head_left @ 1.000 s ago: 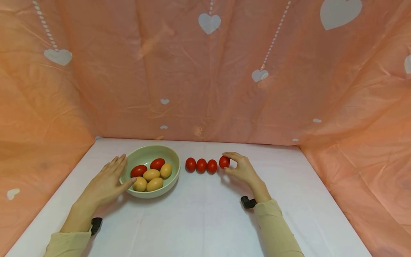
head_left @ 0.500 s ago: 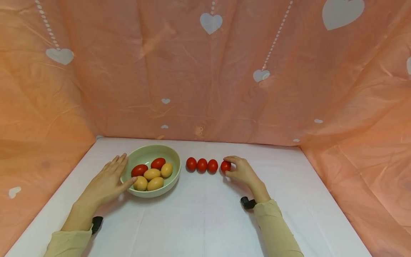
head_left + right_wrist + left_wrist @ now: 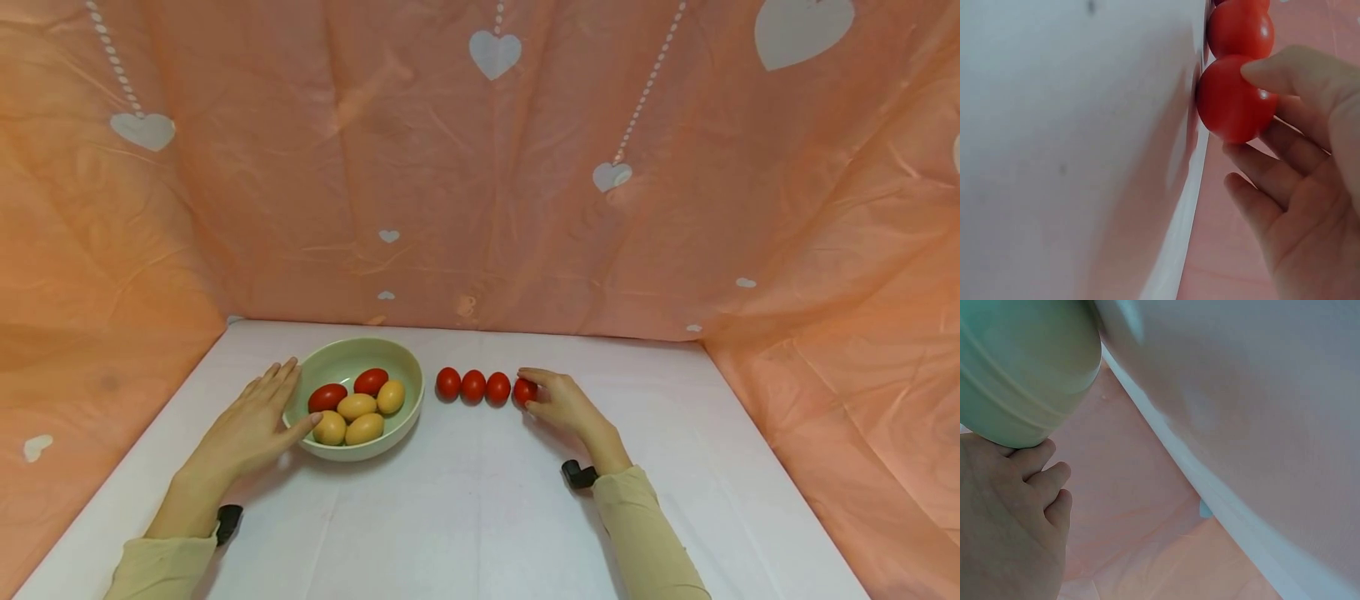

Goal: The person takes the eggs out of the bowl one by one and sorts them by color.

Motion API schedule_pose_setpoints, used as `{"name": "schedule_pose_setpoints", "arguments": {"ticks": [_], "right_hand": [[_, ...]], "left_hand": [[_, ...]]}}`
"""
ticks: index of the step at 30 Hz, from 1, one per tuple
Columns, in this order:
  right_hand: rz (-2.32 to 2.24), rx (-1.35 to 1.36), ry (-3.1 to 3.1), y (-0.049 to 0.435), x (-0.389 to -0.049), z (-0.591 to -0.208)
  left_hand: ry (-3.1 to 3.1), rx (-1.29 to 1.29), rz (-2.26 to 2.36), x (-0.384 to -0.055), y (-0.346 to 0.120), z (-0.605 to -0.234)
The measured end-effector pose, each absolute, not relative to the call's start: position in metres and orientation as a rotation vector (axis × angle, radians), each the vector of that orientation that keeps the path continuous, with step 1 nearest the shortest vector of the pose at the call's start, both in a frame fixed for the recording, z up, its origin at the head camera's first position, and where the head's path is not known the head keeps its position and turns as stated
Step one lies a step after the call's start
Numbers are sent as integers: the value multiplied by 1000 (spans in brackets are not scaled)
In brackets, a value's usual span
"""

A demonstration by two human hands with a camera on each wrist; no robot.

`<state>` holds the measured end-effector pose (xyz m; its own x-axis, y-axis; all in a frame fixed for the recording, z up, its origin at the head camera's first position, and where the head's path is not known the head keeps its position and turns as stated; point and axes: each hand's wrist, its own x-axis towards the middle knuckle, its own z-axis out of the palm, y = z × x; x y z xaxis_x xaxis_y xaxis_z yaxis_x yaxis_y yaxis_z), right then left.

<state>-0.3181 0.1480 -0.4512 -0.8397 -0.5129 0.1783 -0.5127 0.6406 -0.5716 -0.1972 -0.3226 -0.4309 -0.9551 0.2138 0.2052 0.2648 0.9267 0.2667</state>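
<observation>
In the head view my right hand (image 3: 566, 407) pinches a small red tomato (image 3: 525, 392) between thumb and fingers, at the right end of a row on the white table. Three more red tomatoes (image 3: 473, 387) stand to its left. The right wrist view shows the pinched tomato (image 3: 1235, 100) down by the tabletop, close against its neighbour (image 3: 1241, 29). My left hand (image 3: 247, 425) rests along the left side of a pale green bowl (image 3: 408, 367), fingers straight, thumb over the rim. Inside lie two red oval tomatoes (image 3: 327, 397) and several yellow ones (image 3: 364, 428).
Peach cloth with white hearts (image 3: 495, 54) hangs behind and on both sides of the white table (image 3: 420, 533). A small black wrist camera (image 3: 579, 475) sits on the right wrist, another (image 3: 228, 523) on the left.
The right hand has brought its tomato down toward the front and then left, closer to the row's right end. The left hand and the bowl stay as they were.
</observation>
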Motion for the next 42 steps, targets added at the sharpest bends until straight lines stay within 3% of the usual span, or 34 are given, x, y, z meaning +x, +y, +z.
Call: {"name": "schedule_pose_setpoints", "arguments": {"ticks": [26,42], "right_hand": [[-1079,-959,2910,142,-315,-440],[-1169,-1146,2925,97,-309,-421]], "left_hand": [[-2916,-364,-432,-195,-322,-429],[-2929,-367,-437,-197,-322,-430]]}}
